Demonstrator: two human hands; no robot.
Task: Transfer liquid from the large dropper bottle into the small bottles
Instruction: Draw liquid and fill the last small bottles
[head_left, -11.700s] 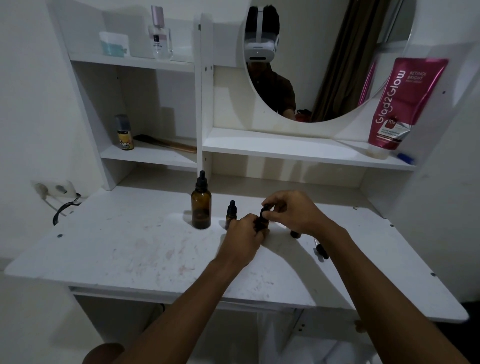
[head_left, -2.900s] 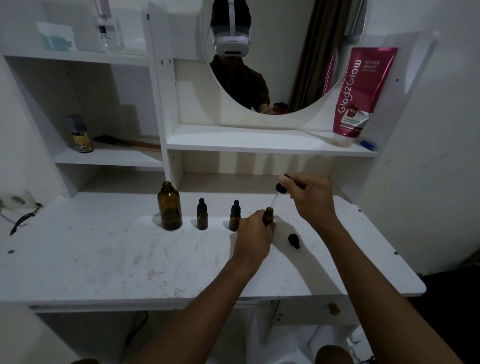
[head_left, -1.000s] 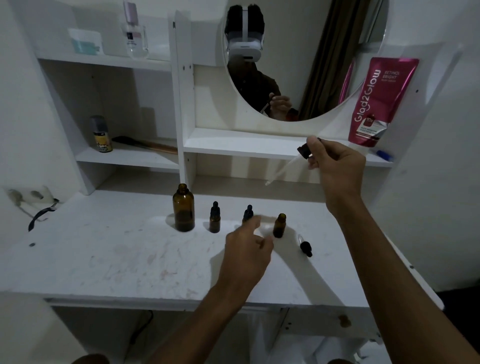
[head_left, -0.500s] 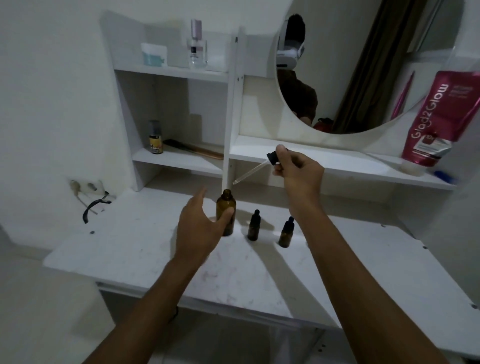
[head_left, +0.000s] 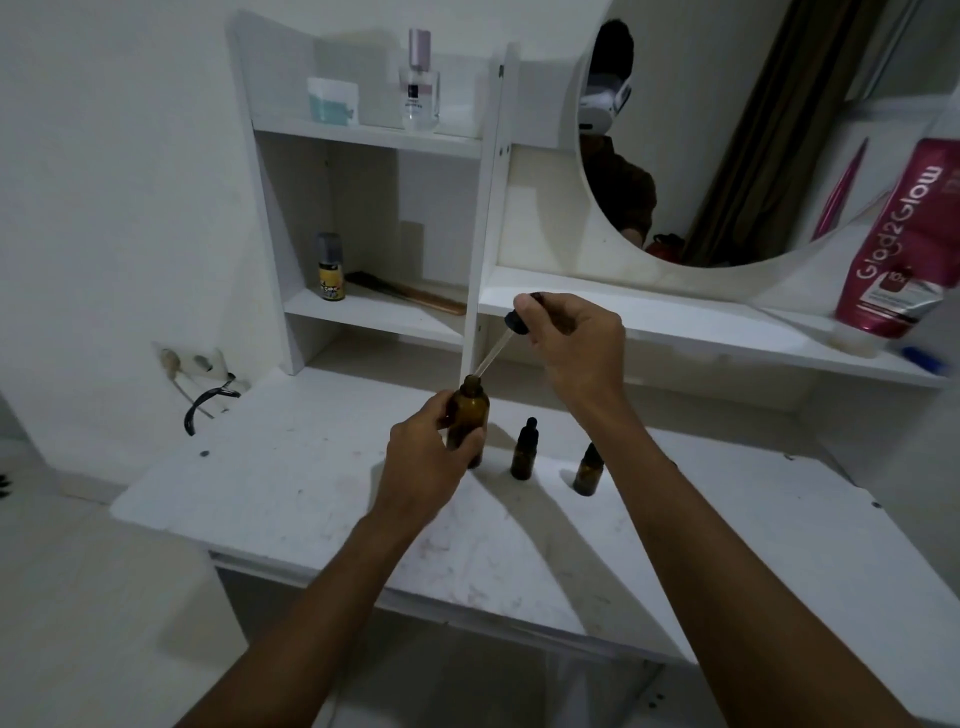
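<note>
Right hand (head_left: 576, 343): pinched the black bulb of the dropper (head_left: 517, 322) between thumb and fingertips, above and right of the large bottle.
Pipette (head_left: 493, 358): slanted down and left from the bulb, its tip at the bottle's open mouth; I could not tell whether it was inside yet.
Left hand (head_left: 426, 457): curled round the body of the large dropper bottle (head_left: 467, 421), which stood upright on the desk (head_left: 291, 493) at the left end of the row.
Change: half a second earlier the left hand was spread and short of the bottle, and the pipette hung in the air; by now the grip had closed and the tip had come down to the neck. About three seconds earlier the dropper was over an uncapped small bottle further right.
Meaning: probably a return for a refill, with one delivery made and more to come.
Small bottles: one (head_left: 524, 452) stood just right of the large bottle, capped; another (head_left: 589, 470) stood further right, partly behind the right forearm. No uncapped one was in view.
Materials: brown glass, round and smooth; slim clear glass pipette; matt black caps; a white, scuffed, stained desk top.
</note>
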